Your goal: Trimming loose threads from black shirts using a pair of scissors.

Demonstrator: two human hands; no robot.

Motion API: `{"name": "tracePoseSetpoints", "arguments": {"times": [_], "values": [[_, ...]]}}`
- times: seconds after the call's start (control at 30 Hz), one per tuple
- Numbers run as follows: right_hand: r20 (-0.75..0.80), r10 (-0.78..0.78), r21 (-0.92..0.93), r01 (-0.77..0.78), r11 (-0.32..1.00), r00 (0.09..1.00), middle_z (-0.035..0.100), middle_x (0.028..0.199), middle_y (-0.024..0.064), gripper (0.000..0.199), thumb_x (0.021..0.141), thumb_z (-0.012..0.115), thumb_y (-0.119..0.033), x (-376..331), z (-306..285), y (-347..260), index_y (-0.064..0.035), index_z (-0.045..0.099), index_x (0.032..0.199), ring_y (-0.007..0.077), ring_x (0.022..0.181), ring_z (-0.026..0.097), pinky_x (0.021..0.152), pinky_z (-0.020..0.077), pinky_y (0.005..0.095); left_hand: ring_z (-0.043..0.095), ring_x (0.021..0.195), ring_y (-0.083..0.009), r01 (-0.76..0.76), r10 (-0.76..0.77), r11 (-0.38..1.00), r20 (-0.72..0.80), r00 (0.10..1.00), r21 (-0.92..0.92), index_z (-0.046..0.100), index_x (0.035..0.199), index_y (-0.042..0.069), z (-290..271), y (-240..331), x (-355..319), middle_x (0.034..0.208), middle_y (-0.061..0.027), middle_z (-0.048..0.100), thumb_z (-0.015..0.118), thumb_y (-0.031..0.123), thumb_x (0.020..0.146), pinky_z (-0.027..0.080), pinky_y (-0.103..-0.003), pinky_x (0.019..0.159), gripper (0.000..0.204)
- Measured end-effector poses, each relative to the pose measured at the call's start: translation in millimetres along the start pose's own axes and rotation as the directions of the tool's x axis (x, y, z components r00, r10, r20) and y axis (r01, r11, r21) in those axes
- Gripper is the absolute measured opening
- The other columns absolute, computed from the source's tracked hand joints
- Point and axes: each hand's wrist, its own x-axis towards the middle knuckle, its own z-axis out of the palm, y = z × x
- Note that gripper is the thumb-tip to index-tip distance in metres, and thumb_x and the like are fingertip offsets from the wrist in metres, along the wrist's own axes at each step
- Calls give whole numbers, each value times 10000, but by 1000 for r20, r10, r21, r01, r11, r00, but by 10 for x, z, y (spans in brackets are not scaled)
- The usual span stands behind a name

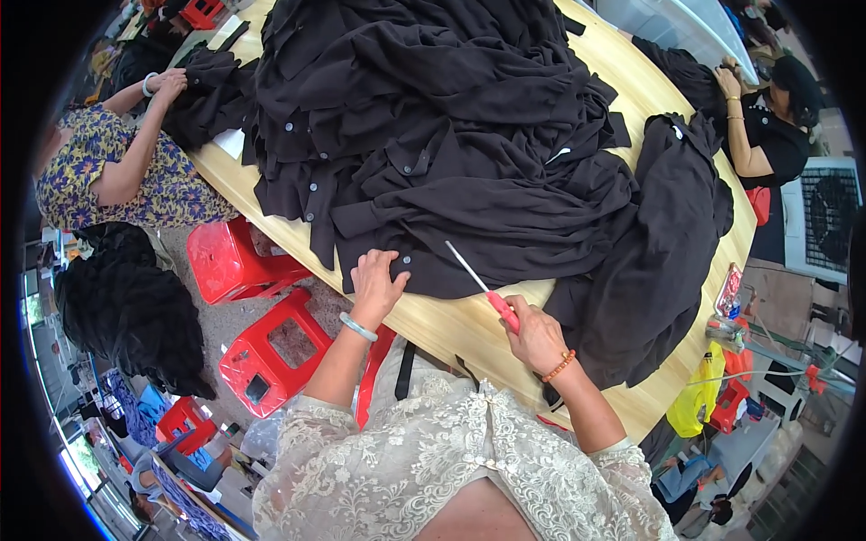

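Red handle (502, 309) in right fist (536, 339), left hand (377, 287) palm down

Cream lace top (397, 451), floral pattern, matching sleeves (311, 431) | left hand (373, 278): pale wrist bangle (358, 327) | right hand (537, 339): orange-brown bead bracelet (561, 366)

A thin metal-shafted tool (492, 299), its red handle inside the right hand (535, 334), slants forward and leftward; a rumpled, buttoned black shirt (433, 257) lies under the left hand (378, 283).

Garments (433, 153) are plain black, the tool's handle (502, 310) pinkish red.
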Motion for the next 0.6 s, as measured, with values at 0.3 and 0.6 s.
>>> {"name": "tracePoseSetpoints", "arguments": {"times": [0.3, 0.6], "values": [[98, 23, -28, -20, 999, 995, 633, 874, 206, 291, 849, 581, -133, -248, 42, -34, -66, 512, 1123, 375, 843, 624, 736, 496, 457, 641, 806, -316, 295, -238, 915, 219, 946, -277, 610, 1010, 36, 208, -147, -129, 889, -135, 671, 772, 278, 692, 483, -399, 731, 432], [133, -37, -41, 42, 998, 990, 635, 863, 207, 299, 847, 599, -152, -265, 128, -48, -60, 522, 1120, 372, 841, 627, 734, 491, 452, 571, 674, -145, 64, -78, 854, -5, 997, -516, 636, 860, -39, 294, -54, -141, 744, -56, 599, 692, 51, 723, 441, -253, 625, 173]]}}
